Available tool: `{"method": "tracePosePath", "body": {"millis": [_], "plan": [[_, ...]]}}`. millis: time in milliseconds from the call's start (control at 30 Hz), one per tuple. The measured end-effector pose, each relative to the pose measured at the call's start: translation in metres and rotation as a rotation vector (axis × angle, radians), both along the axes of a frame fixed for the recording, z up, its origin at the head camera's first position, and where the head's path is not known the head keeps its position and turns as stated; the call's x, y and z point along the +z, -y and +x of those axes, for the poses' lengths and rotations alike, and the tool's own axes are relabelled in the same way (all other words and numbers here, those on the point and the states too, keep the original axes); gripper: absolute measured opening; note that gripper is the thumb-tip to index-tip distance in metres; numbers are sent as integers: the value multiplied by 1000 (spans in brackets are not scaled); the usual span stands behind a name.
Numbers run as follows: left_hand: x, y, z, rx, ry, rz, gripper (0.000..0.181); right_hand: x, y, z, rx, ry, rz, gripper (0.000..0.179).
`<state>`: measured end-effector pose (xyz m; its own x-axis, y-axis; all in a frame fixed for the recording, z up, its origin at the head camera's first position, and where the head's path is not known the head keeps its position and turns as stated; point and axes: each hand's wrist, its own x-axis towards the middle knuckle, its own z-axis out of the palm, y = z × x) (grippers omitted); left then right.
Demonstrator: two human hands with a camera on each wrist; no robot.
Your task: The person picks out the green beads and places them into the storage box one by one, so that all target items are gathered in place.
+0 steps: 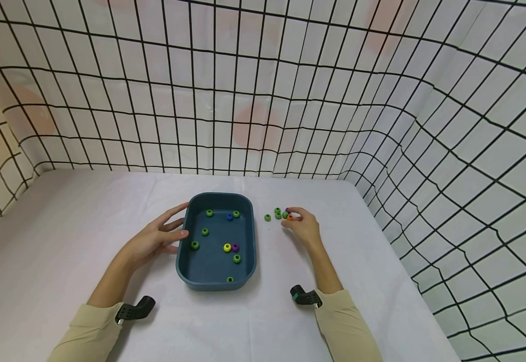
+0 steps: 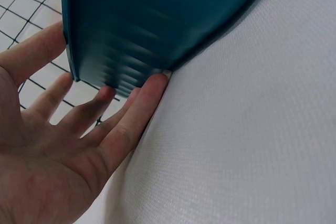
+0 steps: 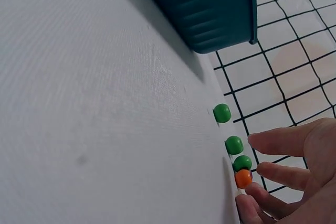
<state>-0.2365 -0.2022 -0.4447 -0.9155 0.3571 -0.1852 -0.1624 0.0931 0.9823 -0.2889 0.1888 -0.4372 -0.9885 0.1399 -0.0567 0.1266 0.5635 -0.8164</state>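
A dark teal tray (image 1: 216,286) holds several green beads (image 1: 205,232), a blue bead (image 1: 229,217), a yellow bead (image 1: 227,248) and a purple bead (image 1: 235,248). My left hand (image 1: 147,244) touches the tray's left side, its thumb at the rim and its outstretched fingers (image 2: 131,121) along the outer wall. To the right of the tray, my right hand (image 1: 306,229) reaches down to a small bead group. Its fingertips are right at an orange bead (image 3: 243,178), with the thumb held apart. Loose green beads (image 1: 268,217) and a partly covered purple bead lie beside them.
White cloth (image 1: 253,322) covers the table. Black netting (image 1: 263,95) rises behind the far edge and along both sides, with white sheeting beyond it. Each wrist carries a black camera mount (image 1: 136,307) at the beige sleeve cuff.
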Motion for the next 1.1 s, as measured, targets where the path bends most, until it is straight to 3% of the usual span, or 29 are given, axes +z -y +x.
{"method": "tracePosePath", "body": {"millis": [367, 833, 1100], "plan": [[1, 0, 0, 4, 2, 4, 83, -2, 0, -1, 21, 32, 21, 53], [2, 1, 2, -1, -4, 9, 84, -3, 2, -1, 43, 5, 60, 45], [5, 1, 3, -10, -2, 19, 85, -2, 2, 0, 26, 14, 54, 50]]}}
